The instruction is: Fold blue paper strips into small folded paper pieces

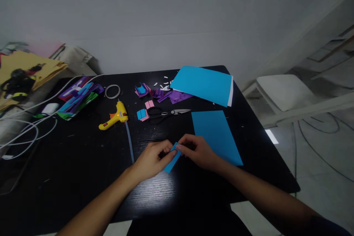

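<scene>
Apparently light, easily creased: blue paper strip (170,165), fingers (187,151) of left hand (151,159) and right hand (203,152) pinched on it; edges seem safest.

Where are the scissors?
In the head view, the scissors lie near the middle on the black table, beyond the left hand and right hand, just right of small folded pink and blue papers.

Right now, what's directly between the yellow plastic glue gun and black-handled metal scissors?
Head view: a small folded blue-and-pink paper stack.
</scene>
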Available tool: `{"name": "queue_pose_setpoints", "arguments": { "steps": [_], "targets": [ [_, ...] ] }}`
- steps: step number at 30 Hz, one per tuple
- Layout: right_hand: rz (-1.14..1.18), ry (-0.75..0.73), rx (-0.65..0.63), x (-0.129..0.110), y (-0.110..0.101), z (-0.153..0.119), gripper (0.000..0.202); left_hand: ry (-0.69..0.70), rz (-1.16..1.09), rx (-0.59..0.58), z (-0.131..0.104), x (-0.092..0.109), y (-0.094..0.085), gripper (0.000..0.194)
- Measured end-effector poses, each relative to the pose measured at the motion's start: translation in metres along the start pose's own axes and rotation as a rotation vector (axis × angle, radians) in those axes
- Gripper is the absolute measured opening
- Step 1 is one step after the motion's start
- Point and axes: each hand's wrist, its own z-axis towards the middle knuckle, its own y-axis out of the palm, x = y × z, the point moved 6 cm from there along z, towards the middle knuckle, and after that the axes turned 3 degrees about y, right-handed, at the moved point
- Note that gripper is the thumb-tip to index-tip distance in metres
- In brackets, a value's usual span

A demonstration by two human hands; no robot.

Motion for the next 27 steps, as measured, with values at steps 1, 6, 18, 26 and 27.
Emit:
{"name": "queue_pose_setpoints", "arguments": {
  "steps": [1,6,18,26,27],
  "targets": [
    [-0.009,-0.002,0.001,-0.0002,0.0,-0.0001,0.025,0.002,0.005,-0.004,0.0,-0.0001,0.0003,0.025],
    [-0.039,-0.003,0.0,0.0004,0.0005,-0.0004,0.022,0.015,0.038,-0.008,0.0003,0.0006,0.0,0.024],
    [-0.105,-0.02,-0.003,-0.0007,0.0002,-0.0001,0.017,0.006,0.06,-0.027,0.001,0.0039,0.0007,0.025],
    [-0.119,-0.018,0.0,0.0021,0.0006,-0.0002,0.017,0.012,0.062,-0.037,0.0011,0.0059,0.0004,0.024],
    [-0.124,-0.02,0.004,0.0022,0.0003,-0.0002,0.017,0.012,0.06,-0.036,0.0012,0.0059,0.0003,0.024]
  ]
}}
